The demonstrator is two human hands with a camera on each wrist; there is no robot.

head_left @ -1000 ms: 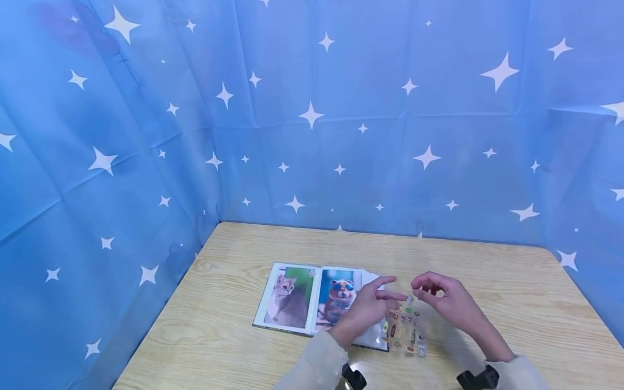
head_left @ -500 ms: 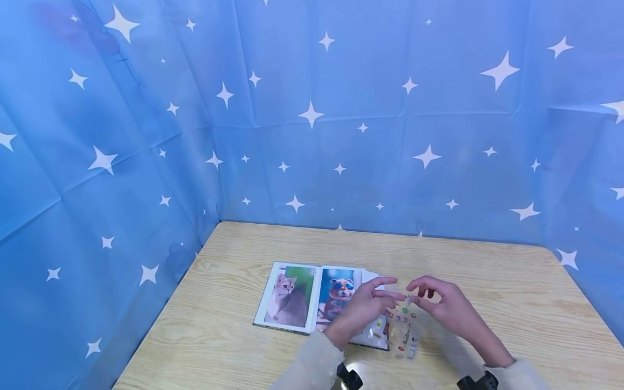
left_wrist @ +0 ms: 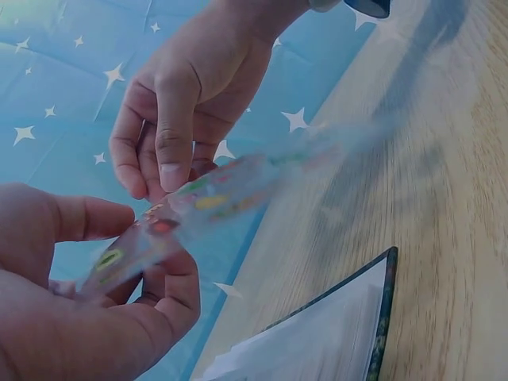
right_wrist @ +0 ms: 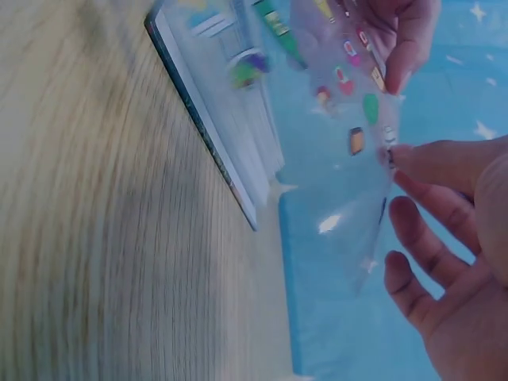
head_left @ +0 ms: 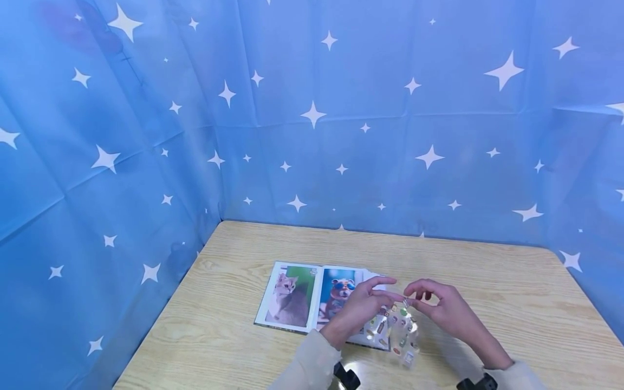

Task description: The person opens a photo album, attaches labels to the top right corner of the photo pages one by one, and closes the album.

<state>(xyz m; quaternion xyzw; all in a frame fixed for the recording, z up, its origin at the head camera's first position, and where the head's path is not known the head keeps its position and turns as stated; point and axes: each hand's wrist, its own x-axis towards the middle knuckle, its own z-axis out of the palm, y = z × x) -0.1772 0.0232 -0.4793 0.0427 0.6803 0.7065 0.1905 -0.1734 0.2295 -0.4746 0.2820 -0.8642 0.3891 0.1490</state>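
Observation:
A clear sticker sheet [head_left: 400, 338] with small coloured stickers hangs between my two hands, over the right edge of an open photo album [head_left: 314, 309]. My left hand [head_left: 359, 311] holds the sheet by its left side, thumb and curled fingers on either face in the left wrist view. My right hand [head_left: 446, 310] pinches the sheet's top right edge at a small striped sticker [head_left: 406, 303], thumb and index finger together. In the right wrist view the other right fingers are spread loosely behind the sheet [right_wrist: 349, 182].
The album lies on a wooden table [head_left: 234, 254], showing a cat photo [head_left: 292, 298] and a bear-like animal in sunglasses [head_left: 340, 290]. A blue curtain [head_left: 273, 141] with white stars stands behind and to the left. Black wrist cameras [head_left: 347, 375] sit at both cuffs.
My right hand has moved left to the striped sticker and pinched the sheet there. The sheet has shifted and tilted, its lower end swinging slightly left. The album has stayed put.

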